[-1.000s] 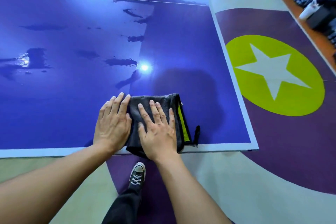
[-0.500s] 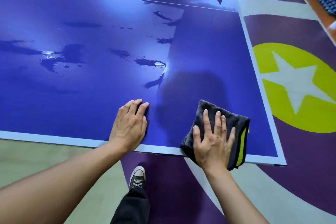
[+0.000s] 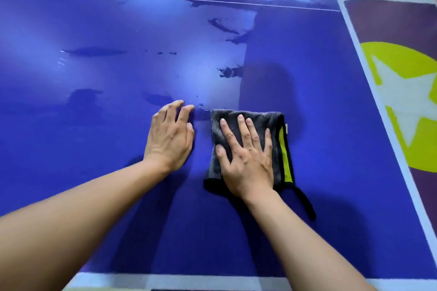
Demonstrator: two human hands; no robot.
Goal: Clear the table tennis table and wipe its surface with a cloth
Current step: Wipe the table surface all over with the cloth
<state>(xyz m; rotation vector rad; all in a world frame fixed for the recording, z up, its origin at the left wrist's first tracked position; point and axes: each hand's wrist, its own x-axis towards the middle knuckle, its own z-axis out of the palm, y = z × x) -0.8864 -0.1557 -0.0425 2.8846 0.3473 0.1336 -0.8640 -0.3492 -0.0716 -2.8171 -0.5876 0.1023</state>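
Farther across the glossy blue table than before, our straight-fingered right hand pressed the limp folded dark-grey cloth mid-fold; left hand lay flat.

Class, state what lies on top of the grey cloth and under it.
The right hand lies flat on the cloth. Beneath is the blue table; that covered patch is hidden.

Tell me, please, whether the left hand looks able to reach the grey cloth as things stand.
Probably yes: the left hand rests on the table beside the cloth, with only bare surface between them. The right hand presses on the cloth's middle, but its left edge is free.
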